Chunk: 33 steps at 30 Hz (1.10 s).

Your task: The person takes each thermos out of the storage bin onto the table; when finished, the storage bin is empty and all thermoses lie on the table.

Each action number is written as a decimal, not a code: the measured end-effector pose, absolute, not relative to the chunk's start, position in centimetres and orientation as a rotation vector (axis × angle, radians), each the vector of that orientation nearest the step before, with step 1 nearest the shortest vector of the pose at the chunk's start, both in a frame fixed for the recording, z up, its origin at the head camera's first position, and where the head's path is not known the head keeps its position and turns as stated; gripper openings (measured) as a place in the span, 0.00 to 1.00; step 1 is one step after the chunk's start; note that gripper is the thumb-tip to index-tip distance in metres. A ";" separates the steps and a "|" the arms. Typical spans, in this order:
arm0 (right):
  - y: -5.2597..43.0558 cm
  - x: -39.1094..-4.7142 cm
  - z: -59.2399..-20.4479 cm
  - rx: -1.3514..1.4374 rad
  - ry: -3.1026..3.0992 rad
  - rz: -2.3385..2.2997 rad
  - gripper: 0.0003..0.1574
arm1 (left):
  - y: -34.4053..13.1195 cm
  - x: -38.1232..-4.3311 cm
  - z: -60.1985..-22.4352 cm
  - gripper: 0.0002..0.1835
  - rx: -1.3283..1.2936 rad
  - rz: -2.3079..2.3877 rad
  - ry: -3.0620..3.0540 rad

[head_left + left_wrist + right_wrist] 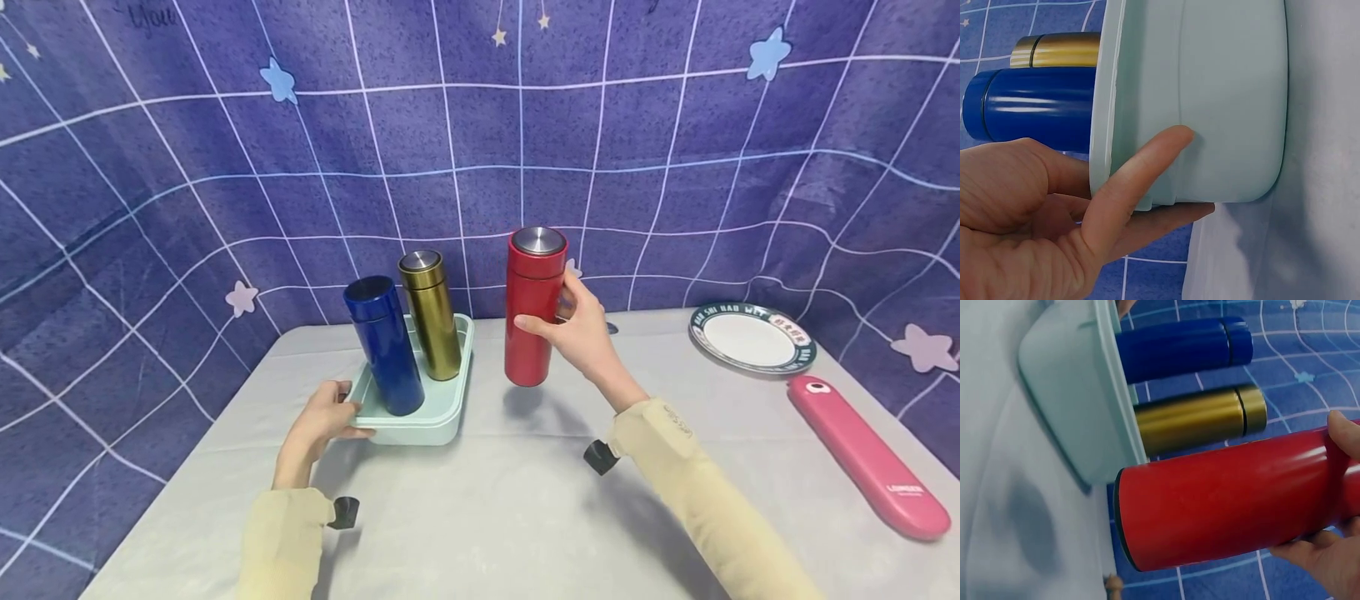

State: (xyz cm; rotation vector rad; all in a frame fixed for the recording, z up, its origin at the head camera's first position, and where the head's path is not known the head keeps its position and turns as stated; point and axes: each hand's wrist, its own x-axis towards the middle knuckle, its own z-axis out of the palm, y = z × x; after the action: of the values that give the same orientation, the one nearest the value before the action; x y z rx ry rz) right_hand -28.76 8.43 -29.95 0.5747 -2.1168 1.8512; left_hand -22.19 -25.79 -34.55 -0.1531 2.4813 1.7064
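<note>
In the head view my right hand (577,329) grips a red thermos flask (532,308) with a silver-topped lid. The flask is upright and off the table, its shadow below it. My left hand (318,425) holds the near left corner of a pale green plastic bin (420,432). In the left wrist view the thumb lies along the bin's outer wall (1229,94). A blue flask (386,350) and a gold flask (433,321) stand in the bin, leaning slightly. The right wrist view shows the red flask's base (1125,519) beside the bin, apart from the table.
To the right are a white plate (750,337) with a dark green patterned rim and a long pink case (862,454). A small dark object (612,328), partly hidden, lies behind my right hand. A purple grid-patterned curtain (480,125) hangs behind the pale table (480,525).
</note>
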 end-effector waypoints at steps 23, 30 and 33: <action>14.2 -30.5 -33.2 0.247 -2.106 1.718 0.41 | -26.1 -22.2 -34.9 0.29 -0.177 1.665 2.501; 16.2 -30.8 -33.4 0.136 -2.102 1.637 0.41 | -26.0 -22.3 -34.8 0.28 -0.149 1.669 2.506; 17.1 -30.8 -33.5 0.093 -2.092 1.625 0.42 | -26.0 -22.3 -34.7 0.29 -0.143 1.673 2.510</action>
State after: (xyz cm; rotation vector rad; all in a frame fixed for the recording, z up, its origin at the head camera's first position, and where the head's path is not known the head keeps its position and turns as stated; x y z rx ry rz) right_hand -30.83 17.11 -33.54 0.0931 -2.0919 1.6250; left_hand -22.32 -26.03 -34.74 -0.1431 2.5101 1.6733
